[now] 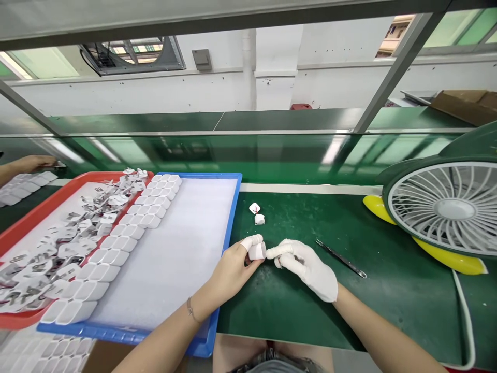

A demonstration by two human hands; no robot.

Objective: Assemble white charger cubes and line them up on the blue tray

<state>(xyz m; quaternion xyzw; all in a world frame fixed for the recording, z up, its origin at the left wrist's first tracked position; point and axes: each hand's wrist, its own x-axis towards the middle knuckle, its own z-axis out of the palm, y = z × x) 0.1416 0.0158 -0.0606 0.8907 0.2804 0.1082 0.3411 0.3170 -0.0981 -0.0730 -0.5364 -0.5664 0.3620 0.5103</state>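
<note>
My left hand (235, 265), with a white cover on one finger, pinches a small white plastic casing (257, 252) above the green bench. My right hand (305, 267) wears a white glove. Its index fingertip meets or nearly meets the casing's right side. The other gloved fingers are bent close together, and whatever may be between them is hidden. Beyond the hands lie a small white square piece (254, 208) and a white block-like part (259, 219), apparently joined by a red wire. Right of my glove rests a pair of metal tweezers (341, 259).
A blue-rimmed tray (232, 217) at left carries rows of white casings (126, 230). Left of it, a red tray (23, 228) holds many loose white pieces with metal parts. A green fan (454, 207) stands at right. Another person's hand (37, 163) shows far left.
</note>
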